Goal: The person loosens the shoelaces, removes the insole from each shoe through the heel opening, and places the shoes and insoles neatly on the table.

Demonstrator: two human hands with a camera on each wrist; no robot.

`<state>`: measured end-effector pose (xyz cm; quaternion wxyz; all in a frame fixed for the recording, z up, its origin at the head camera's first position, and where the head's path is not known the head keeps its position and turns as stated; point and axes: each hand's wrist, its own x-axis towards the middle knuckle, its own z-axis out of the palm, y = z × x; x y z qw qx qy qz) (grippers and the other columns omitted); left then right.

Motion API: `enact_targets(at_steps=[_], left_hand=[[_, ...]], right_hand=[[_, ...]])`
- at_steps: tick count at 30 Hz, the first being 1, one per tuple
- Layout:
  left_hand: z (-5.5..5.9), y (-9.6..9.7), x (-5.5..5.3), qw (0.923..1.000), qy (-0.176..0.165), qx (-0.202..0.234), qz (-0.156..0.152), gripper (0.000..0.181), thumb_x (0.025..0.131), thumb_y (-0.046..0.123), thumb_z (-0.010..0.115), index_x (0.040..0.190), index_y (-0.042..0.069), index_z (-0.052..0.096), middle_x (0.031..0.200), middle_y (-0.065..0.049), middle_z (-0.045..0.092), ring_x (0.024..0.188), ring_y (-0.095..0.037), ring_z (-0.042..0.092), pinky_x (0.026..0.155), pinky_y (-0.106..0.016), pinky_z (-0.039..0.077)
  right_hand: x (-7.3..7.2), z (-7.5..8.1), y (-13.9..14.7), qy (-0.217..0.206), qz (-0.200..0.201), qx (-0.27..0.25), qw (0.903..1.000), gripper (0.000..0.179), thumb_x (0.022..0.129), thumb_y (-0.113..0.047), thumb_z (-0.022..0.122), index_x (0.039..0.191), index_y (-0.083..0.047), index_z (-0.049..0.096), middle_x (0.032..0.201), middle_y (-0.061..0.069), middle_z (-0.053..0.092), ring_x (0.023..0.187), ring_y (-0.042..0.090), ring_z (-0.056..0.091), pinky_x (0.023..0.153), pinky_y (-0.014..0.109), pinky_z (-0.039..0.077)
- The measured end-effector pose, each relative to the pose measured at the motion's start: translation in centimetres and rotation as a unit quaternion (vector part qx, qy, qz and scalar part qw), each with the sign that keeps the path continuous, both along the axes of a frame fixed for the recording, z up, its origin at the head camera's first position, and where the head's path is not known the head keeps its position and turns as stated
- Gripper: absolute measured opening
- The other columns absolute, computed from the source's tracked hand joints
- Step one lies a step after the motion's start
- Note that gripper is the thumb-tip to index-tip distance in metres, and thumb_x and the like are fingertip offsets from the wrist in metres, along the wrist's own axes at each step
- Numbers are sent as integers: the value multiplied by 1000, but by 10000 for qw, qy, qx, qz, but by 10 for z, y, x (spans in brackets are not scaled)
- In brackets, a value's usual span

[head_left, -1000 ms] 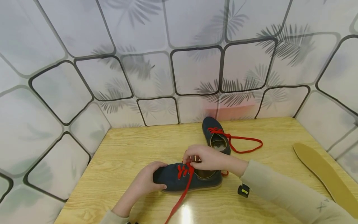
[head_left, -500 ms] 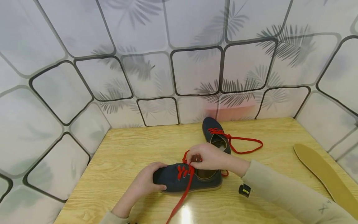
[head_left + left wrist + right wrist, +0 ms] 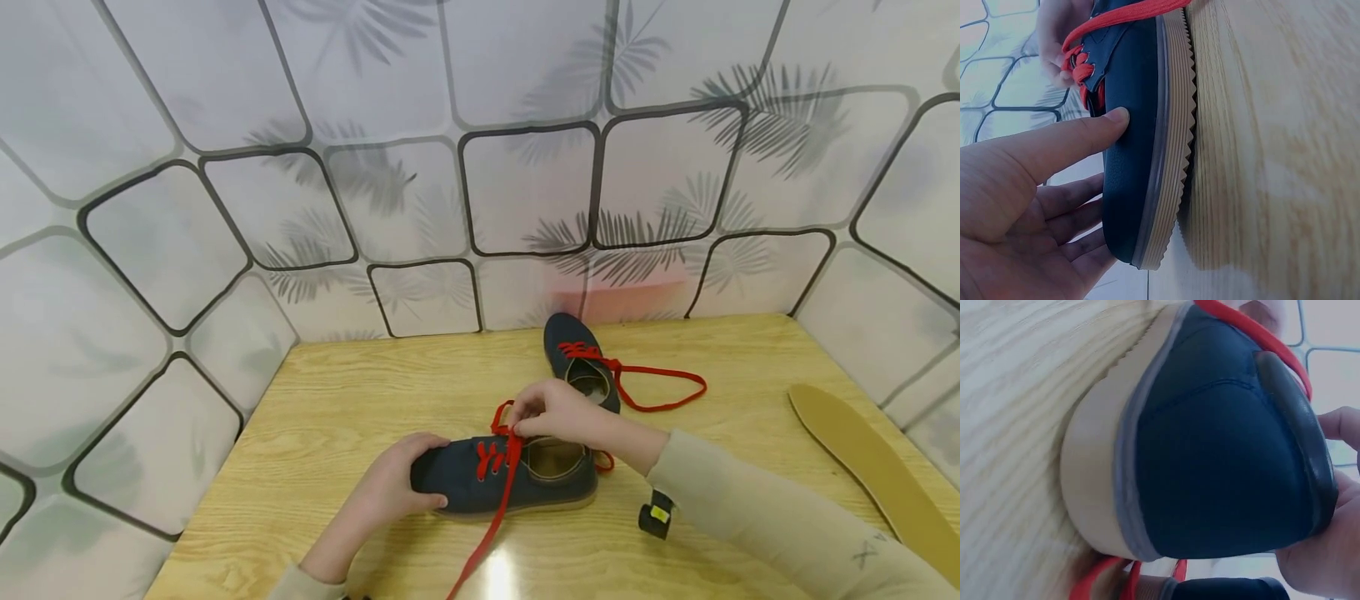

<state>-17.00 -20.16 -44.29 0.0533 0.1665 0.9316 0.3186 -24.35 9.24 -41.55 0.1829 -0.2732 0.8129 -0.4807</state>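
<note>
A dark blue lace-up shoe lies sideways on the wooden table, its toe pointing left. My left hand grips the toe; in the left wrist view the thumb presses one side and the fingers wrap the other. Over the shoe's opening, my right hand pinches the red shoelace close to the top eyelets. One lace end trails over the near side toward the table's front, and a small loop sticks out at the far side. From the right wrist view, the shoe's heel hides part of the right hand.
Behind the right hand stands a second blue shoe, its red lace looped out to the right. A tan insole lies along the table's right side. Patterned curtains enclose the back and sides of the table.
My right hand has shifted slightly up and right with the lace between its fingers, uncovering the small far-side loop. The left hand and the shoe have stayed in place.
</note>
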Motion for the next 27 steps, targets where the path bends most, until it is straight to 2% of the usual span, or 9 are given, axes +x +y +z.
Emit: enact_targets(at_steps=[1, 3, 6, 9, 15, 23, 25, 27], left_hand=[[0, 0, 0, 10000, 0, 5, -9, 70, 72, 12, 99, 136, 10, 69, 140, -13, 67, 133, -40, 62, 112, -61, 51], [0, -1, 1, 10000, 30, 1, 6, 71, 72, 12, 99, 135, 10, 69, 140, -13, 68, 133, -40, 63, 112, -61, 51], [-1, -1, 1, 10000, 23, 6, 8, 71, 71, 11, 99, 136, 10, 69, 140, -13, 68, 133, -40, 62, 112, -61, 51], [0, 0, 2, 10000, -5, 33, 15, 71, 72, 11, 99, 136, 10, 69, 140, -13, 67, 133, -41, 62, 112, -61, 51], [1, -1, 2, 10000, 7, 23, 25, 71, 71, 12, 99, 136, 10, 69, 141, -14, 67, 134, -41, 62, 113, -61, 50], [2, -1, 2, 10000, 21, 0, 20, 71, 71, 12, 100, 135, 11, 69, 140, -13, 68, 133, -40, 62, 112, -61, 51], [1, -1, 2, 10000, 28, 8, 11, 71, 71, 12, 100, 135, 10, 69, 139, -13, 68, 133, -40, 63, 112, -61, 51], [1, -1, 2, 10000, 30, 13, 17, 71, 71, 12, 100, 135, 11, 69, 139, -12, 68, 132, -40, 63, 112, -61, 51]], right_hand=[[-1, 0, 0, -107, 19, -22, 9999, 6, 94, -3, 72, 94, -3, 79, 88, 1, 75, 80, 11, 65, 75, 25, 57], [-1, 1, -1, -34, 153, 94, 9998, 7, 95, -3, 71, 94, -4, 77, 89, 0, 74, 81, 11, 65, 76, 25, 56], [0, 3, -2, 557, 483, 479, 9961, 10, 97, -4, 68, 92, -10, 75, 88, -2, 72, 81, 8, 62, 74, 24, 55], [2, 8, -3, 1221, 766, 822, 9861, 11, 98, -10, 69, 90, -17, 73, 86, -6, 69, 77, 4, 60, 71, 23, 55], [3, 18, -3, 1887, 1129, 1165, 9685, 12, 99, -13, 73, 89, -20, 73, 84, -10, 68, 74, -1, 58, 69, 20, 54], [3, 21, 0, 2542, 1408, 1363, 9471, 15, 97, -10, 75, 87, -21, 72, 85, -9, 67, 73, -2, 56, 67, 17, 51], [3, 20, 0, 2588, 1347, 1407, 9461, 14, 98, -9, 73, 88, -20, 71, 86, -9, 66, 74, -1, 54, 68, 17, 51], [4, 18, 1, 2466, 1235, 1397, 9510, 13, 100, -10, 71, 91, -19, 71, 88, -8, 66, 75, 1, 54, 69, 19, 51]])
